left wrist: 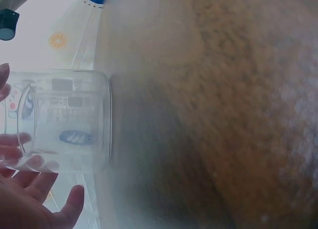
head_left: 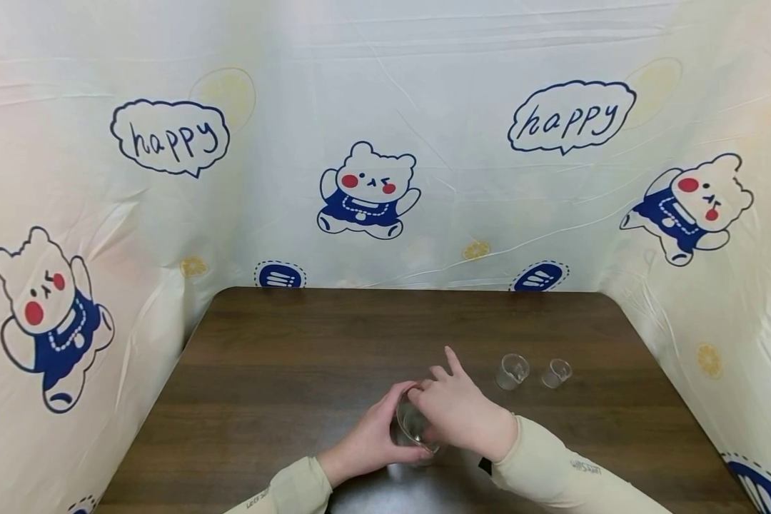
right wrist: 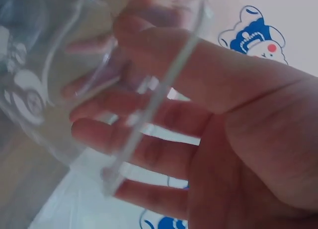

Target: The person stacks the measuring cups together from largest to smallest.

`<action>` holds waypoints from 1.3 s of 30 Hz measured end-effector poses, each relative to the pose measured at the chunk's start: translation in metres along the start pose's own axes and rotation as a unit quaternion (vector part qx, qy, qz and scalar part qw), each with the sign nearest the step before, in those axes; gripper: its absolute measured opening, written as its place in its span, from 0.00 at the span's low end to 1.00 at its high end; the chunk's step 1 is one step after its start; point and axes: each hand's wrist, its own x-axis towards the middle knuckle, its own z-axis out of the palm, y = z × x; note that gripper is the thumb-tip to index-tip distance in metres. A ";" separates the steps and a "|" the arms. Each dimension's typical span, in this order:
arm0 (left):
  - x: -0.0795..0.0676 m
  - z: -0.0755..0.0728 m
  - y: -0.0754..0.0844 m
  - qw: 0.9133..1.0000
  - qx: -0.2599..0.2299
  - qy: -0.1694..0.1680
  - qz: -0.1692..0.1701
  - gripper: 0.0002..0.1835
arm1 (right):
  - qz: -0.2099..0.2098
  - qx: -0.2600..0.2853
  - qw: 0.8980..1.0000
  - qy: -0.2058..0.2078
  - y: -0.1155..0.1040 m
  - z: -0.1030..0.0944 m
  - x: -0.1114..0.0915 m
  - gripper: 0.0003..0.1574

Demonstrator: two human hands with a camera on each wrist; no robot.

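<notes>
My left hand (head_left: 375, 435) curls round a large glass beaker (head_left: 401, 435), its thumb along the near side and its fingers toward the far side. In the left wrist view, a smaller beaker (left wrist: 69, 124) with printed marks stands inside the large one. My right hand (head_left: 459, 410) reaches over the mouth from the right and holds the smaller beaker near its rim, little finger raised. The right wrist view shows a glass rim (right wrist: 154, 102) crossing in front of the right fingers (right wrist: 149, 144). Parts of both hands show blurred through the glass.
Two small clear beakers, a wider one (head_left: 512, 371) and a narrower one (head_left: 556, 373), stand on the dark wooden table (head_left: 283, 357) beyond the right forearm. A printed cloth (head_left: 462, 207) hangs behind the table and along both sides.
</notes>
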 end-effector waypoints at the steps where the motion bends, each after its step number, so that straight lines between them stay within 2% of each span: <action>1: 0.000 0.000 0.000 1.000 -0.002 0.001 0.003 0.48 | -0.002 0.003 1.000 0.004 0.002 -0.002 -0.001 0.32; 9: 0.001 -0.001 0.001 1.000 0.005 0.000 0.012 0.47 | -0.019 0.024 0.999 0.042 0.017 -0.020 -0.016 0.28; 16: 0.002 0.000 -0.001 1.000 0.012 0.009 0.023 0.49 | -0.013 0.028 0.997 0.077 0.027 -0.031 -0.028 0.24; 27: 0.001 0.001 -0.003 0.999 0.016 0.020 0.026 0.48 | 0.011 0.038 0.994 0.100 0.043 -0.030 -0.040 0.23; 39: 0.000 0.001 -0.001 0.999 0.015 0.021 0.021 0.49 | 0.039 0.054 0.994 0.089 0.063 -0.022 -0.052 0.22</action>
